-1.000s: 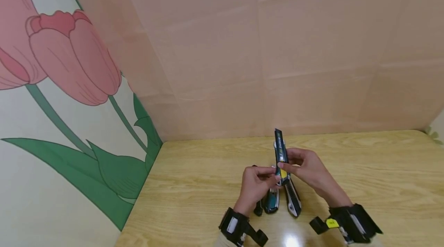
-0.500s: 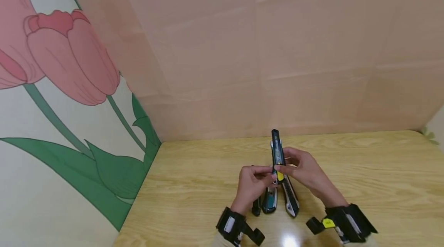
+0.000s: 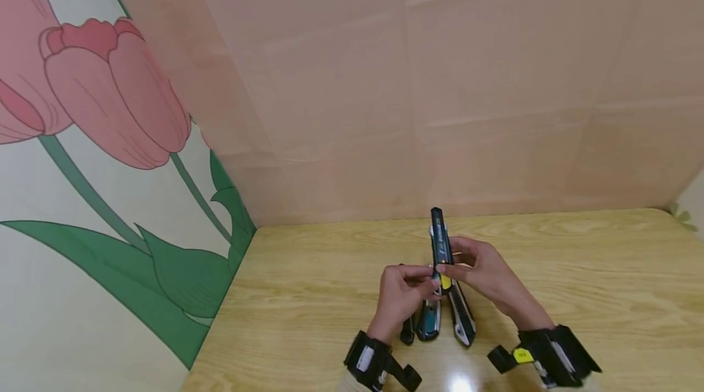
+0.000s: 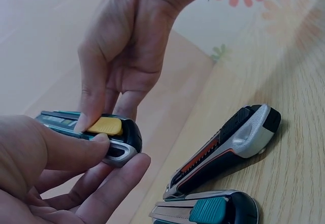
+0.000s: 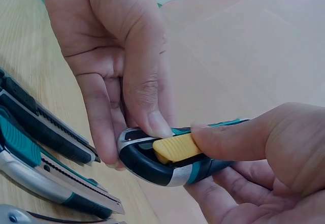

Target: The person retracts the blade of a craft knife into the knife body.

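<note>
Above the table, a dark teal and black utility knife [image 3: 440,242] with a yellow slider [image 5: 177,148] is held between both hands, pointing away from me. My left hand [image 3: 403,297] pinches its rear end, with the thumb beside the slider and fingers beneath. My right hand [image 3: 492,276] grips the body from the other side, its thumb touching the front of the slider. No bare blade shows. Below lie a teal-slider utility knife [image 3: 429,323], a black and silver utility knife [image 3: 463,321], and a narrow black tool [image 3: 407,332] partly hidden by the left hand.
The wood-grain table [image 3: 308,312] runs back to a wall covered in pinkish sheeting [image 3: 341,104]. At left is a white wall with a tulip mural [image 3: 118,92]. Black camera straps [image 3: 558,355] circle both wrists.
Hands and utility knife have shifted very slightly left in the head view, which itself moved a little. Both hands keep their hold, and the tools on the table stay put.
</note>
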A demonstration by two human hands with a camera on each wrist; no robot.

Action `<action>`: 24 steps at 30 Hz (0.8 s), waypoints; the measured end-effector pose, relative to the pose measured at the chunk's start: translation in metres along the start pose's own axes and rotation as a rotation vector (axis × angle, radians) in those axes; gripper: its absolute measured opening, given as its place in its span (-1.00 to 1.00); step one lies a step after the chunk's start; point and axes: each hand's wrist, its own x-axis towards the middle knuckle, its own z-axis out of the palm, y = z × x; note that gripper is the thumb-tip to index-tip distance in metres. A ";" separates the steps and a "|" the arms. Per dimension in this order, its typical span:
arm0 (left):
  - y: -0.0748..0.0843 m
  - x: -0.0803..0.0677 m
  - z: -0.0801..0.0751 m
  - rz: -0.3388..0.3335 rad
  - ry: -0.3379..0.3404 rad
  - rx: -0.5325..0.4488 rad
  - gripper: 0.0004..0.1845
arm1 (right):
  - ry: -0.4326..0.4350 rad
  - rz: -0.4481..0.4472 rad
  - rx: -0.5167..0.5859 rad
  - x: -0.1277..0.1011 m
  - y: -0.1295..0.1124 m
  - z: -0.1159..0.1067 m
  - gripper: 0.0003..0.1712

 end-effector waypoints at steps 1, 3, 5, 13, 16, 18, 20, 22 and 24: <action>0.000 0.000 0.001 -0.002 -0.003 0.001 -0.73 | -0.003 -0.007 -0.006 0.000 0.000 -0.001 -0.42; -0.001 0.000 0.001 0.001 -0.010 0.006 -0.75 | -0.010 -0.024 -0.011 -0.001 0.000 -0.002 -0.42; -0.001 0.000 0.001 0.006 -0.016 0.007 -0.76 | -0.020 -0.038 -0.013 -0.002 -0.001 -0.002 -0.43; -0.001 -0.002 -0.001 -0.011 -0.035 -0.002 -0.76 | -0.023 -0.025 -0.014 -0.003 0.000 -0.001 -0.40; -0.001 -0.002 -0.001 -0.024 -0.034 -0.008 -0.77 | -0.024 -0.030 -0.018 -0.003 0.001 -0.001 -0.40; -0.002 -0.002 -0.001 -0.032 -0.031 -0.009 -0.77 | -0.025 -0.032 -0.026 -0.002 0.001 -0.001 -0.40; -0.002 -0.001 -0.001 -0.038 -0.030 -0.009 -0.76 | -0.024 -0.026 -0.042 -0.002 0.002 -0.001 -0.40; -0.002 0.000 0.000 -0.038 -0.032 -0.011 -0.75 | -0.022 -0.015 -0.062 -0.002 0.002 -0.002 -0.40; -0.003 0.000 0.002 -0.034 -0.039 -0.013 -0.75 | -0.021 -0.002 -0.080 -0.002 0.003 -0.004 -0.39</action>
